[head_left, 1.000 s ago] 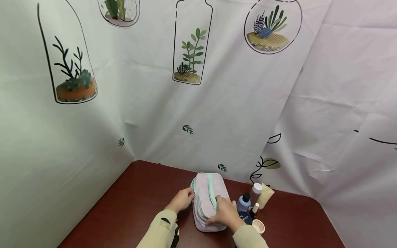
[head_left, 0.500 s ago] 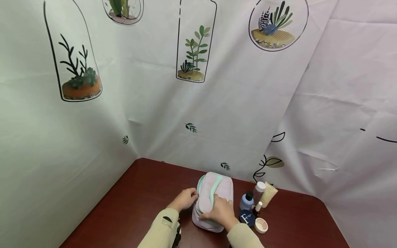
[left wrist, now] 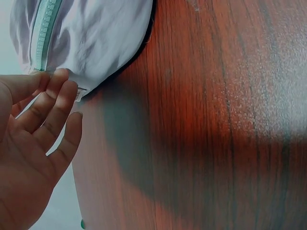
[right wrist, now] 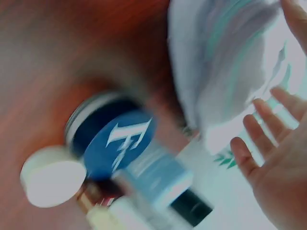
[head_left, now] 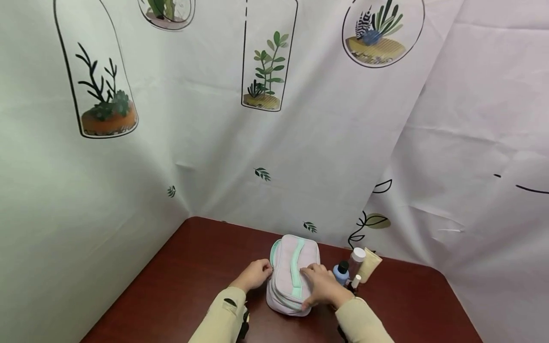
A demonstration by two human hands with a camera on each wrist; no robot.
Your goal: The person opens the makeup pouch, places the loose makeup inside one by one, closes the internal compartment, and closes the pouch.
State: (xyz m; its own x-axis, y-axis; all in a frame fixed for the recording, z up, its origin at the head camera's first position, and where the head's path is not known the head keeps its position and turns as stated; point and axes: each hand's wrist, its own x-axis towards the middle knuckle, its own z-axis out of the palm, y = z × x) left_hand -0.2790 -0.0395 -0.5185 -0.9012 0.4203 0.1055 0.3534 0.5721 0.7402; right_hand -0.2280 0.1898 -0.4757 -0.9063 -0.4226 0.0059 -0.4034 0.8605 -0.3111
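A pale lilac toiletry bag (head_left: pixel 282 281) with mint zippers and a mint strap handle (head_left: pixel 296 267) lies on the table. My left hand (head_left: pixel 254 275) is at its left side. In the left wrist view that hand's thumb and forefinger pinch together at the end of the mint zipper (left wrist: pixel 45 33), hiding the zipper pull. My right hand (head_left: pixel 323 286) lies over the bag's right side, thumb near the front corner. The right wrist view shows the right hand's fingers (right wrist: pixel 261 134) spread and extended beside the bag, holding nothing.
Right of the bag stand a blue bottle with black cap (head_left: pixel 341 274), a white-capped clear bottle (head_left: pixel 357 259), a cream tube (head_left: pixel 370 266) and a small white-capped bottle (head_left: pixel 355 283). A dark blue round jar (right wrist: pixel 120 143) and a white-rimmed pot (right wrist: pixel 53 177) sit nearer. A fabric backdrop edges the table.
My right hand has left the strap handle and shifted right along the bag, its forearm now covering the jar and pot in the head view. The bag has turned slightly; my left hand stays at its side.
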